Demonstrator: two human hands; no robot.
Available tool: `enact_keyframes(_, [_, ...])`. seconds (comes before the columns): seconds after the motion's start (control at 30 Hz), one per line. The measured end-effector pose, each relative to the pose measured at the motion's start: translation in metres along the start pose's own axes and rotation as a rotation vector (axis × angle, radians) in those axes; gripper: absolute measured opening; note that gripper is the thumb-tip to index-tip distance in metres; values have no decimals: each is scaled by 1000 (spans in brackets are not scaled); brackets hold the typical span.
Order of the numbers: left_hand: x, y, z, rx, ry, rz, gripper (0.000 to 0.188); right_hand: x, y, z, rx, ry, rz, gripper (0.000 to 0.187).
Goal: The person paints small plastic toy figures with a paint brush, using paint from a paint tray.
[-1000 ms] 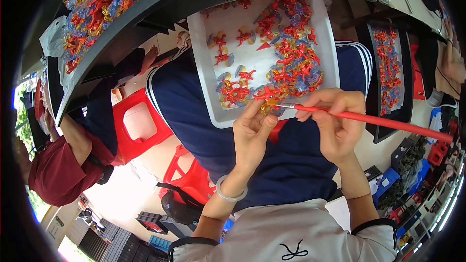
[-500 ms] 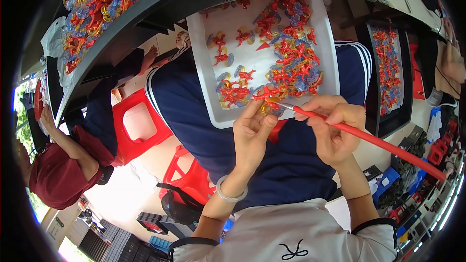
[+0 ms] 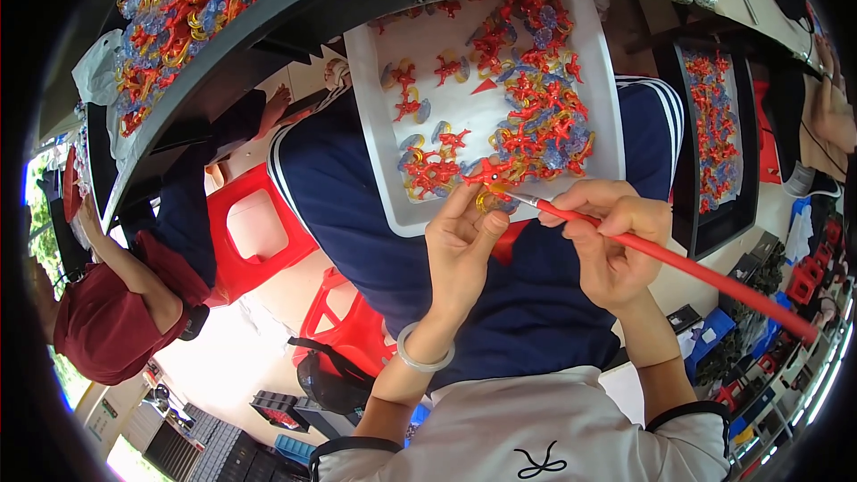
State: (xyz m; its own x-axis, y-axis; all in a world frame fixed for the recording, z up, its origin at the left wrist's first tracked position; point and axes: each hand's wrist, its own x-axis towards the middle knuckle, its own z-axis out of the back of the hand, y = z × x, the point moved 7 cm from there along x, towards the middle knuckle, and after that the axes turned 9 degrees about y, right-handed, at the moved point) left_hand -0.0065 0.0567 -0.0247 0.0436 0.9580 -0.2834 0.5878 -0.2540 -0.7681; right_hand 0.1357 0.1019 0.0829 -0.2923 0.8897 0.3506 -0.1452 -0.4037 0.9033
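Between the fingertips of my left hand (image 3: 462, 245) is a small red plastic figure (image 3: 487, 175) with clear yellow and blue parts, held over the near rim of a white tray (image 3: 379, 156). Closed in a pen-like grip, my right hand (image 3: 618, 236) holds a red-handled paintbrush (image 3: 687, 257). Its tip meets or nearly meets the figure's near side; exact contact is too small to tell. Inside the tray, more such figures (image 3: 544, 116) are heaped along the right side, with a few spread on the left. The tray rests on my lap.
A dark tray of similar figures (image 3: 711, 125) stands to the right. At the upper left, another pile of figures (image 3: 187, 18) lies behind a black edge. Red plastic stools (image 3: 259, 228) are on the left, near a co-worker in a dark red shirt (image 3: 120, 326).
The figure in my left hand has turned or shifted slightly. My right hand and the paintbrush have moved down a little; the trays look the same.
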Motion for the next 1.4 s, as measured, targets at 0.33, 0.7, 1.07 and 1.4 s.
enact_keyframes(0.33, [5,-2,-2,4,19,-16,40,1,-3,1,14,56,-23,29])
enact_keyframes(0.7, [8,-9,-7,-70,130,-27,44,5,-2,26,94,-99,6,29])
enact_keyframes(1.07, [3,-4,-1,-78,68,-45,41,-7,3,-4,-10,-46,9,31])
enact_keyframes(1.4, [1,-1,0,-37,49,-41,40,-3,7,-2,8,-45,41,29])
